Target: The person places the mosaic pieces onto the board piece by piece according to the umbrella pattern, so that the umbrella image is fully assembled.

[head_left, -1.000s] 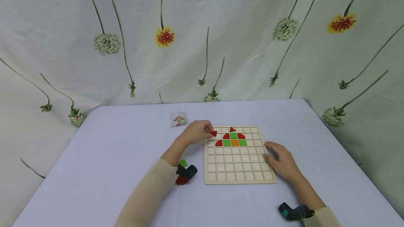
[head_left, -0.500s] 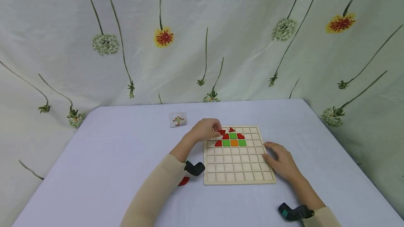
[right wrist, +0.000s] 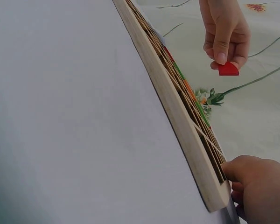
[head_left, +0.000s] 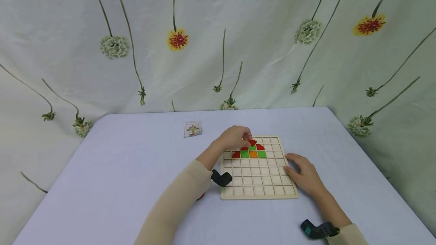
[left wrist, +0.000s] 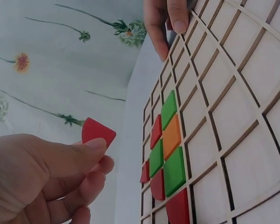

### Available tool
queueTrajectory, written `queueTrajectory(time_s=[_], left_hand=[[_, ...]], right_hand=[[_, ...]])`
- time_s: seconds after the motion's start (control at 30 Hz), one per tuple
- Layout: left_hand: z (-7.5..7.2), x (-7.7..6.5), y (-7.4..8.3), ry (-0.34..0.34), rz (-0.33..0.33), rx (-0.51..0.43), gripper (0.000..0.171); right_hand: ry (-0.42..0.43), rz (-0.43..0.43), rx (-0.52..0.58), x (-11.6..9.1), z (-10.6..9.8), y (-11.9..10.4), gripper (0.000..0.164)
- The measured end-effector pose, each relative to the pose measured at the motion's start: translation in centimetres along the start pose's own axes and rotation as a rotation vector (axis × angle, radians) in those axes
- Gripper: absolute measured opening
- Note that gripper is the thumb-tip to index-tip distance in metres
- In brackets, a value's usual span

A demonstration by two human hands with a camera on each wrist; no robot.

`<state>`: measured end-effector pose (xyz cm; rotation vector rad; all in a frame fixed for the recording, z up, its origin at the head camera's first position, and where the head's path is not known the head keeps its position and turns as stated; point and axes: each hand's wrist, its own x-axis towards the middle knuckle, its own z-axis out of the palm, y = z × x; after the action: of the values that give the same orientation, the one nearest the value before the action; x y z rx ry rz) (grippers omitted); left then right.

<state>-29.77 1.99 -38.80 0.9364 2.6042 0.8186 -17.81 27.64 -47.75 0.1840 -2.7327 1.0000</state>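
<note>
My left hand point(head_left: 235, 138) is above the far part of a wooden grid board point(head_left: 262, 198), pinching a red quarter-round tile point(head_left: 253, 143) between thumb and fingers. In the left wrist view this tile point(left wrist: 98, 131) is raised off the board. Below it, several tiles sit in the grid cells: green squares point(left wrist: 176, 170), an orange square point(left wrist: 171, 136) and red curved ones point(left wrist: 178, 207). Along the board's right edge rests my right hand point(head_left: 304, 174). Its thumb touches the wooden rim in the right wrist view, where its other fingers are partly hidden.
A small pattern card point(head_left: 192, 128) lies beyond the board, to its left. Next to my left sleeve a bit of a red tile point(head_left: 201, 196) shows on the white tabletop point(head_left: 112, 169). Flowered cloth point(head_left: 204, 67) hangs behind the table.
My left hand has moved right over the board with the red tile, passing from its left edge to above the far middle cells. My right hand has stayed at the right edge.
</note>
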Motion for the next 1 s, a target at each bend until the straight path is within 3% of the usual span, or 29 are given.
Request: queueTrajectory(time_s=[0.3,1.0], left_hand=[[1.2,1.5,0.9,-0.032,0.021,-0.001,0.004],[4.1,3.3,2.4,-0.092,0.087,0.066,0.013]], right_hand=[[0.008,-0.012,0.001,0.0,0.1,0.3,0.043],[0.017,-0.036,-0.001,0.1,-0.1,0.1,0.041]])
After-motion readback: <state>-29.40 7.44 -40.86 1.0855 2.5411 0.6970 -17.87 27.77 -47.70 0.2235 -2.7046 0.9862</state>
